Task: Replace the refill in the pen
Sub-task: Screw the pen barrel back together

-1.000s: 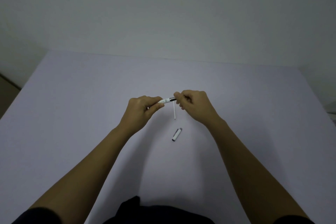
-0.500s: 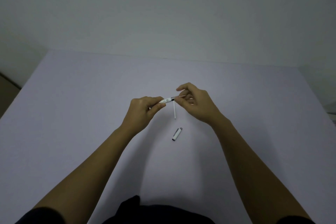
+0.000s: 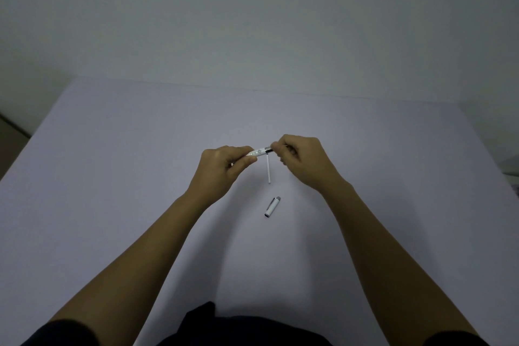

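My left hand [image 3: 223, 167] grips the white pen barrel [image 3: 259, 152], held level above the table. My right hand [image 3: 304, 159] is closed on the dark metal-ringed front end of the pen [image 3: 269, 149]; its fingers hide the tip. A thin white refill [image 3: 269, 170] lies on the table just below the pen, pointing toward me. The white pen cap [image 3: 269, 207] with a silver end lies nearer to me, apart from both hands.
The pale lilac table [image 3: 126, 177] stretches wide on all sides, with a plain wall behind its far edge. A dark piece of clothing [image 3: 241, 329] shows at the near edge. Something pale sits off the table's right edge [image 3: 512, 169].
My right hand's fingers, spread half a second ago, have curled shut again around the pen's front end. The left hand, refill and cap have stayed in place.
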`<action>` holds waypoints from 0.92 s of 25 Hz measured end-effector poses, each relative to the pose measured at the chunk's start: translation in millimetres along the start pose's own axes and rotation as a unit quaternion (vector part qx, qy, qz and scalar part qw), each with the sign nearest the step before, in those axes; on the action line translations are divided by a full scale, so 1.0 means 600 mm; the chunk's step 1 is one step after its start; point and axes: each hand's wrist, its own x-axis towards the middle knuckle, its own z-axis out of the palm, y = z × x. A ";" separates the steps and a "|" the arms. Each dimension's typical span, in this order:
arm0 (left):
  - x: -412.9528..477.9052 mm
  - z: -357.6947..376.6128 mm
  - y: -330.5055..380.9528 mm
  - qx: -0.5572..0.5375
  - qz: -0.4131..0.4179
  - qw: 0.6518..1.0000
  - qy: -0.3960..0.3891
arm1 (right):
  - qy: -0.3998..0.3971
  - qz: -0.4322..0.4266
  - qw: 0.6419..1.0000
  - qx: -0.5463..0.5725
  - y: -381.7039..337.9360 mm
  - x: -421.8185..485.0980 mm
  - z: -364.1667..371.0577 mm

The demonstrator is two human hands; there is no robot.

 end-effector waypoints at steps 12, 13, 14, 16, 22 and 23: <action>-0.002 0.001 0.000 0.002 0.003 1.000 -0.014 | -0.021 -0.039 0.999 -0.032 -0.005 0.002 -0.007; -0.002 0.002 0.001 0.000 0.005 1.000 -0.016 | -0.018 -0.033 0.998 -0.050 -0.004 0.003 -0.005; -0.003 0.002 0.002 -0.001 0.007 1.000 -0.013 | -0.016 -0.023 0.998 -0.063 -0.005 0.005 -0.005; -0.003 0.004 0.003 -0.001 0.005 1.000 -0.006 | -0.023 -0.013 0.998 -0.052 -0.006 0.005 -0.007; 0.001 0.001 0.005 0.019 0.020 1.000 0.003 | -0.024 -0.030 0.994 -0.099 -0.013 0.006 -0.001; 0.002 0.001 0.006 0.022 0.025 0.999 0.003 | -0.018 -0.017 0.995 -0.096 -0.013 0.007 0.000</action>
